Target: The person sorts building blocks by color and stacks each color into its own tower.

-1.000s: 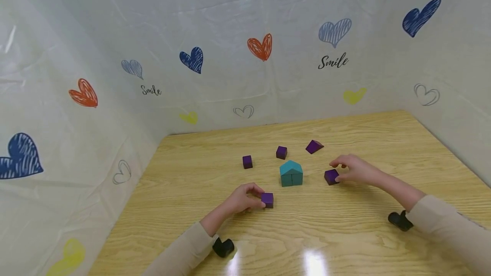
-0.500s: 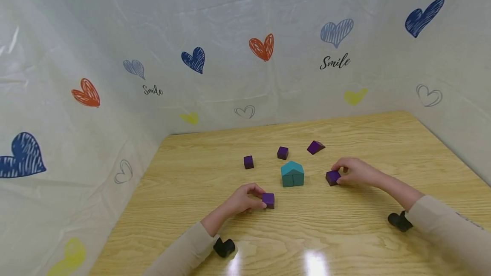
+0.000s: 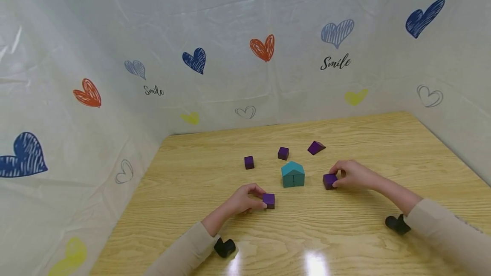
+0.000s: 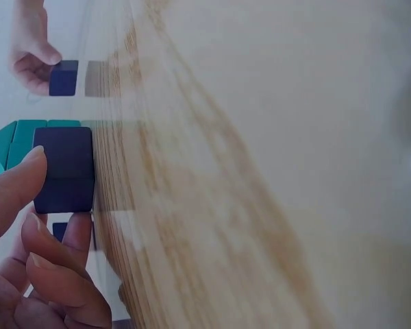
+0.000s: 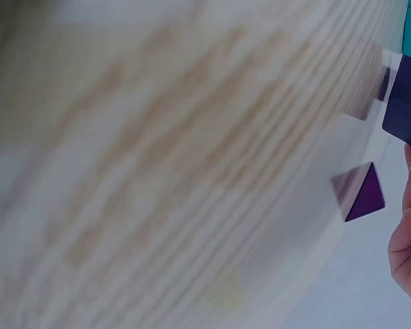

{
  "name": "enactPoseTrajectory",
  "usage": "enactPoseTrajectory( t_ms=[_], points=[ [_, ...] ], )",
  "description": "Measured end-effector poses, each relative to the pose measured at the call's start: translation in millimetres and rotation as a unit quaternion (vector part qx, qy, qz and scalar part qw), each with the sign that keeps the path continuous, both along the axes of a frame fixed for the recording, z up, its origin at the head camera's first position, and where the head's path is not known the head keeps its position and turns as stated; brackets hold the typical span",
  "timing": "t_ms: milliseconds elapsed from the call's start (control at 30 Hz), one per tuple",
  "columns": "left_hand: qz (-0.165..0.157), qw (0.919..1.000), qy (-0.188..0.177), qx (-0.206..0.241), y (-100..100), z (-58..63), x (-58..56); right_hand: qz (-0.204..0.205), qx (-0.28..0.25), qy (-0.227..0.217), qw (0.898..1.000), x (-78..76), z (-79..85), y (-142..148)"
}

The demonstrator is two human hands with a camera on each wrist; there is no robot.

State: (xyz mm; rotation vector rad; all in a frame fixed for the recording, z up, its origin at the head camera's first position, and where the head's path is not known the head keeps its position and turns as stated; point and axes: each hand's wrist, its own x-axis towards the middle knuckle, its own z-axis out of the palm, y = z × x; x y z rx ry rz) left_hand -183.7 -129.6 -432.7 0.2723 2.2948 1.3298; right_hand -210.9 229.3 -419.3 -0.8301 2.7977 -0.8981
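On the near side of the table my left hand (image 3: 244,199) pinches a purple cube (image 3: 269,200) between thumb and fingers. The left wrist view shows that cube (image 4: 64,168) up close, the thumb on one face. My right hand (image 3: 354,174) grips a second purple cube (image 3: 329,182) between thumb and fingertips, to the right of the teal blocks. Between the hands and slightly farther back stand two teal blocks (image 3: 288,181) side by side, with a teal triangular block (image 3: 293,168) on top like a roof. In the right wrist view the gripped cube (image 5: 405,103) is partly cut off.
Behind the teal blocks lie two more purple cubes, one to the left (image 3: 249,162) and one nearer the middle (image 3: 283,153). A purple triangular prism (image 3: 316,148) rests at the back right. A white sheet with printed hearts (image 3: 226,84) rises beyond the wooden table (image 3: 199,152).
My right hand's fingers have closed onto the right purple cube and shifted it slightly toward me and to the left. My left hand has kept its hold in place.
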Motion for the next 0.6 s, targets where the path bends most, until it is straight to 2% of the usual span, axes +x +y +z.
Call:
enactPoseTrajectory(
  t_ms=[333, 600],
  points=[
    [0.004, 1.0, -0.002, -0.002, 1.2, 3.1, 0.9, 0.028, -0.011, -0.006, 1.0, 10.5, 3.5, -19.2],
    [0.001, 1.0, -0.004, -0.001, 0.7, 2.4, 0.0, 0.033, -0.012, -0.001, 0.999, 18.5, 5.2, -37.4]
  ],
)
